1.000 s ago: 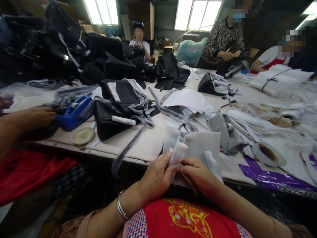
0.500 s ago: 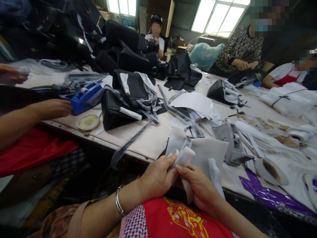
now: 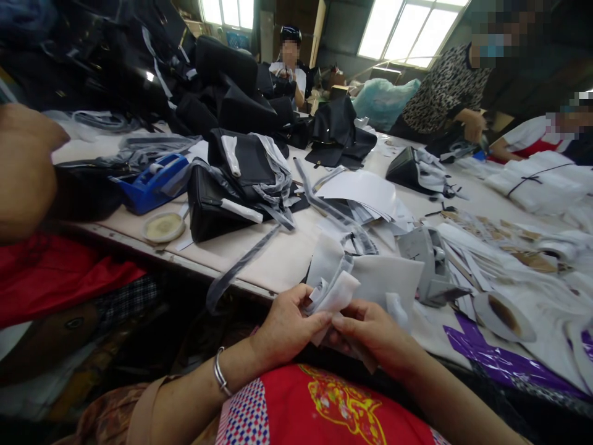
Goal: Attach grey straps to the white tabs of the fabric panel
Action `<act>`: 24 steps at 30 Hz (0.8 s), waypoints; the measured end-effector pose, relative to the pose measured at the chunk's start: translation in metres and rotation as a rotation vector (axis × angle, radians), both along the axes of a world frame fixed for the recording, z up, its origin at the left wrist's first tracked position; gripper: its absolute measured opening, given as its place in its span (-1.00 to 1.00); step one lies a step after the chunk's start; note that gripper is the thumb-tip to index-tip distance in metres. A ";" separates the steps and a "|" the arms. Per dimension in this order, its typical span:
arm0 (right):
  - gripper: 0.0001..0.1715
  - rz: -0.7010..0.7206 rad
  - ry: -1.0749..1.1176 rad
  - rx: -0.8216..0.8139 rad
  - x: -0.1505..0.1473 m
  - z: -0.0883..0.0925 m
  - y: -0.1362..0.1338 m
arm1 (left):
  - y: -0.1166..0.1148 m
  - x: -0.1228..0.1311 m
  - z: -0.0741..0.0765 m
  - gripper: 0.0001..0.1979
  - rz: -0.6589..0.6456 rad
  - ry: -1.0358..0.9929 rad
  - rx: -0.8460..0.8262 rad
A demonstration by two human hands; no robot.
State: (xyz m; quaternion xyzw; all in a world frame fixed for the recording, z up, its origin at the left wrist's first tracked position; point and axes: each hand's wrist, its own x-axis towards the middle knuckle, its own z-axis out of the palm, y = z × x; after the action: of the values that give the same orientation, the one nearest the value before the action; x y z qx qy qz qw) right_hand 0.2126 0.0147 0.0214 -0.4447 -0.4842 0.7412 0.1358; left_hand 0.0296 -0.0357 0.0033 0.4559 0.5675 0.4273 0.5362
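Note:
Just past my lap, my left hand (image 3: 287, 324) is closed, thumb and fingers pinching a strip of white wrapping (image 3: 336, 293) folded around a clear-covered strap. My right hand (image 3: 373, 334) is closed on the lower edge of the same wrapping, its thumb near my left thumb. What lies beneath the fingers is partly hidden. Behind the hands, pale grey sheets (image 3: 391, 272) rest at the table's edge. To their right stands a grey tape dispenser (image 3: 424, 262). Plastic-covered straps (image 3: 338, 213) run back across the table beside a stack of white paper (image 3: 365, 188).
Black handbags (image 3: 217, 207) with wrapped handles stand left of centre, by a blue tape dispenser (image 3: 155, 185) and a round dish (image 3: 163, 227). At right are a tape roll (image 3: 504, 315) and white strips. A co-worker's arm (image 3: 28, 167) reaches in from the left; other people sit or stand beyond.
My hands have shifted slightly down and apart, and the white wrapping has tilted so the strap shows more. On the left, the co-worker's arm has come up nearer the camera.

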 end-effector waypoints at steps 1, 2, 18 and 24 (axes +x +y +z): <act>-0.55 0.056 -0.087 0.055 0.004 0.002 0.002 | 0.000 0.000 0.000 -0.68 -0.004 -0.008 -0.009; -0.59 0.095 -0.166 0.117 0.008 0.004 0.004 | 0.000 -0.001 -0.001 -0.68 -0.011 -0.013 -0.011; -0.66 0.232 -0.204 0.633 0.007 -0.011 0.016 | 0.005 -0.007 0.003 -0.66 -0.116 0.026 -0.035; -0.28 0.543 -0.306 0.954 0.041 0.028 0.003 | 0.007 -0.011 0.001 -0.64 -0.122 0.001 -0.047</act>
State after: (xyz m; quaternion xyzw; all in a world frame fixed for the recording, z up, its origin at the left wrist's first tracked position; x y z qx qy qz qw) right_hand 0.2536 0.0177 0.0496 -0.2960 -0.8764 0.3761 0.0543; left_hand 0.0191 -0.0282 0.0039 0.4772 0.5489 0.3798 0.5715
